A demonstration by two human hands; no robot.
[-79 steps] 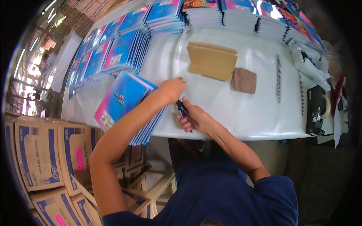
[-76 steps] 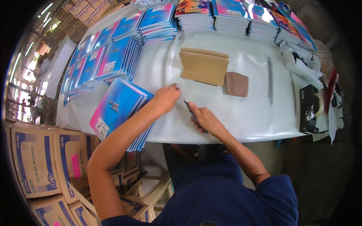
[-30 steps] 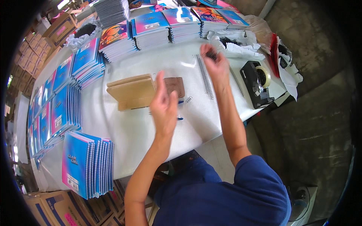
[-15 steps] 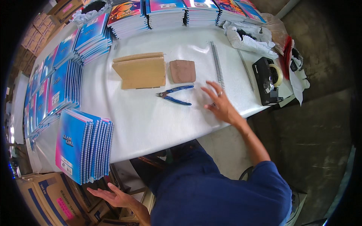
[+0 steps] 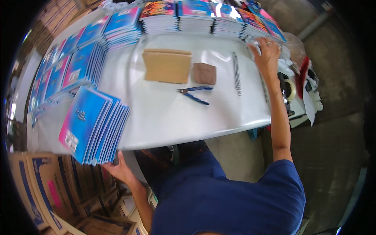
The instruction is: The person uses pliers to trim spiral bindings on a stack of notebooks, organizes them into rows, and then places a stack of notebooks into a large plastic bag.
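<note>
On the white desk (image 5: 164, 117), left hand (image 5: 119, 169) propping the overhanging stack of blue-and-pink spiral notebooks (image 5: 94, 125) from below, right hand (image 5: 266, 53) clutching white crumpled material (image 5: 254, 43) far off: could tip floorward.

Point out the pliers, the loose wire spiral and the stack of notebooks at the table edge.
pliers (image 5: 194, 94): head view, on the blue handles.
wire spiral (image 5: 236, 73): head view, mid-length of the coil.
stack of notebooks (image 5: 94, 124): head view, on the top blue cover.
</note>
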